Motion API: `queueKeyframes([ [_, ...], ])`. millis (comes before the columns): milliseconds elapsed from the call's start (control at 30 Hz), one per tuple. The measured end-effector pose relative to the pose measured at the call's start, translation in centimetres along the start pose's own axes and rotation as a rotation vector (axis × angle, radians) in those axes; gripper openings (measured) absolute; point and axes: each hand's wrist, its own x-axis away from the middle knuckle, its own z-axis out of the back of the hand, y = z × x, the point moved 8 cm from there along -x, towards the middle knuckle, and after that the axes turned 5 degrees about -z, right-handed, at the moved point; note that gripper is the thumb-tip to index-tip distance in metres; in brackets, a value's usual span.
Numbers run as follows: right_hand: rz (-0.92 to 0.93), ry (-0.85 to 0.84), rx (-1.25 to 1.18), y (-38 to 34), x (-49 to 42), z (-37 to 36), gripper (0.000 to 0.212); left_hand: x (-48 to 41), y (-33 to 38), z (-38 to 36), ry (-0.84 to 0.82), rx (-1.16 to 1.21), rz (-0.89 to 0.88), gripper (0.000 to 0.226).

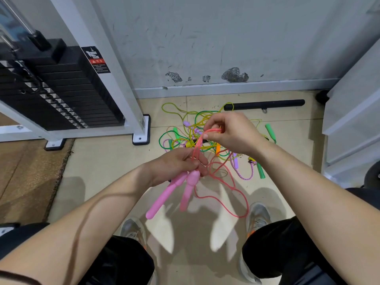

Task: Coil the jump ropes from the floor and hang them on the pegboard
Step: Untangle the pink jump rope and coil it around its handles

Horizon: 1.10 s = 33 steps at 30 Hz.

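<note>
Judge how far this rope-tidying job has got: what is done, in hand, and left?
Done: no rope looks coiled or hung yet. In hand: the left hand grips both pink handles while the right hand pinches loops of the pink cord, part trailing on the floor. Left: the tangled pile of ropes beyond.

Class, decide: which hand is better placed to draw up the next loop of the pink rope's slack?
Probably the right hand: it pinches the pink cord above the slack trailing to the floor, while the left hand is occupied gripping both pink handles.
</note>
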Motion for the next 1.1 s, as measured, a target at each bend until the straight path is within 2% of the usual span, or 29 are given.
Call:
queueKeyframes([
  [33, 0.012, 0.019, -0.028, -0.1, 0.0, 0.3, 0.010, 0.0, -0.1, 0.1, 0.019, -0.008, -0.010, 0.019],
  [133, -0.005, 0.026, -0.321, 0.5, -0.3, 0.7, 0.014, -0.4, -0.1, 0.9, 0.086, -0.015, -0.028, 0.019],
  [200, -0.020, 0.043, -0.407, 1.1, -0.5, 0.7, 0.015, -0.6, 0.5, 1.1, 0.133, 0.016, -0.063, 0.020],
  [333, -0.104, 0.119, -0.203, 2.4, -0.3, 0.5, 0.012, -0.2, 2.3, 1.4, 0.265, 0.109, -0.168, 0.030],
  [500, -0.276, -0.044, -0.158, 2.9, 1.2, -3.6, 0.043, -0.2, 2.6, 3.3, 0.383, 0.302, -0.210, 0.030],
  [600, -0.302, -0.067, -0.286, 2.3, 2.0, -5.4, 0.022, -0.3, 2.1, 4.1, 0.482, 0.331, -0.187, 0.028],
  [633, -0.264, -0.023, -0.254, 2.0, 2.1, -5.3, 0.016, -0.3, 2.0, 4.4, 0.520, 0.312, -0.176, 0.028],
  [700, -0.098, 0.065, -0.104, 0.6, 2.3, -4.9, 0.020, -0.1, 1.6, 5.2, 0.608, 0.263, -0.159, 0.029],
  [767, 0.046, 0.069, 0.026, -0.9, 2.6, -5.7, 0.021, 0.2, 1.5, 5.5, 0.675, 0.243, -0.159, 0.031],
  [833, 0.059, 0.052, 0.050, -1.7, 2.9, -6.6, 0.023, 0.2, 1.6, 5.1, 0.689, 0.291, -0.176, 0.029],
  [1000, -0.024, 0.012, -0.010, -2.3, 2.7, -6.9, 0.032, 0.2, 2.1, 3.8, 0.593, 0.364, -0.222, 0.036],
  [1100, -0.156, -0.078, -0.186, -2.1, 2.4, -6.7, 0.030, 0.4, 2.3, 4.0, 0.608, 0.153, -0.243, 0.028],
])
